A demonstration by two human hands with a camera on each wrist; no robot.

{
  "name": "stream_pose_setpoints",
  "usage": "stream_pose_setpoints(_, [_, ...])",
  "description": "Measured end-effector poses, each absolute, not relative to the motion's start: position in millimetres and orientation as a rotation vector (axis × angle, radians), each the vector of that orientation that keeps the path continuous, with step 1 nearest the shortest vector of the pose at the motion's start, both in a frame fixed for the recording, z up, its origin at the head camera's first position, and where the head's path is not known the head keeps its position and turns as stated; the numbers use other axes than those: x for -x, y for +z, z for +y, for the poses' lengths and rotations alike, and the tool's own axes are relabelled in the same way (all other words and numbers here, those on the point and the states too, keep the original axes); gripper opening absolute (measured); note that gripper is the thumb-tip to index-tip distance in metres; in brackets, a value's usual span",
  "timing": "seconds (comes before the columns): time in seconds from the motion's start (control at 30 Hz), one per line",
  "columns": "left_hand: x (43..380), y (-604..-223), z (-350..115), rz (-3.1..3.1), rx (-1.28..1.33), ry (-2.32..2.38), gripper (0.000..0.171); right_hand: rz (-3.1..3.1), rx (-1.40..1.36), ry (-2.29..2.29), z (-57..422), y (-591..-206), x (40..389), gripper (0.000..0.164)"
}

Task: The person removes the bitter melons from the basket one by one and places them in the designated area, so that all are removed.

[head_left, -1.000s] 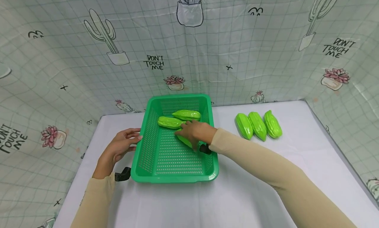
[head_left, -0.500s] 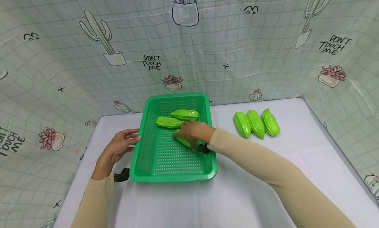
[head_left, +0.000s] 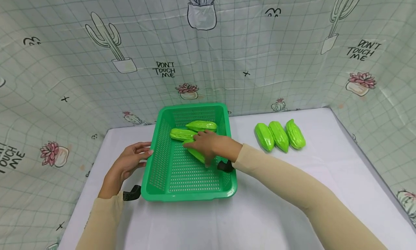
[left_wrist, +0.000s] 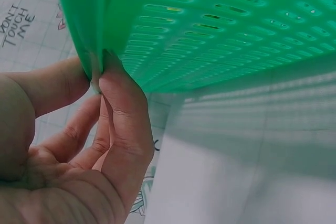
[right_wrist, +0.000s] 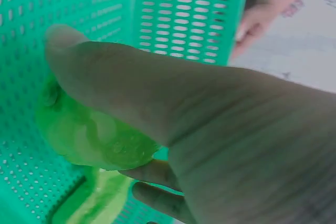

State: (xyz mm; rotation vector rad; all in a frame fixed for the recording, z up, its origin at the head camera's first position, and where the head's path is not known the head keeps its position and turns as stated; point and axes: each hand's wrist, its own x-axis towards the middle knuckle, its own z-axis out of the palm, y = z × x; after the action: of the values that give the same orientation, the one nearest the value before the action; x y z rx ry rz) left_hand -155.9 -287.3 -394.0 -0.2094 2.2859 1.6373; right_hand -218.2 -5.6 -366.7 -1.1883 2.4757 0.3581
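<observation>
In the head view, a green plastic basket (head_left: 189, 197) with slotted walls stands on the white table. My left hand (head_left: 131, 159) pinches its left rim between thumb and fingers, which the left wrist view shows up close. My right hand (head_left: 211, 145) reaches inside and grips a bright green, ridged bitter melon (head_left: 196, 155) from above, thumb on the near side. The hand hides part of this melon. Two more bitter melons lie in the far part of the basket, one (head_left: 201, 126) at the back and another (head_left: 181, 134) just in front of it.
Three bitter melons (head_left: 280, 136) lie side by side on the table (head_left: 276, 214), right of the basket. A cloth (head_left: 221, 62) printed with cacti hangs behind the table and along both sides.
My right hand has shifted slightly left inside the basket, and the bitter melon under it has moved left too. My left hand keeps its place on the rim.
</observation>
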Motion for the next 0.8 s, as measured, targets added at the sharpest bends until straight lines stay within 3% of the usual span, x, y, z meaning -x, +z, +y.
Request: stream_pose_setpoints(0.8, [155,-396,-289,2.291,0.201,1.627,0.058,2.890,1.244,-0.099,72,-337,180,0.109])
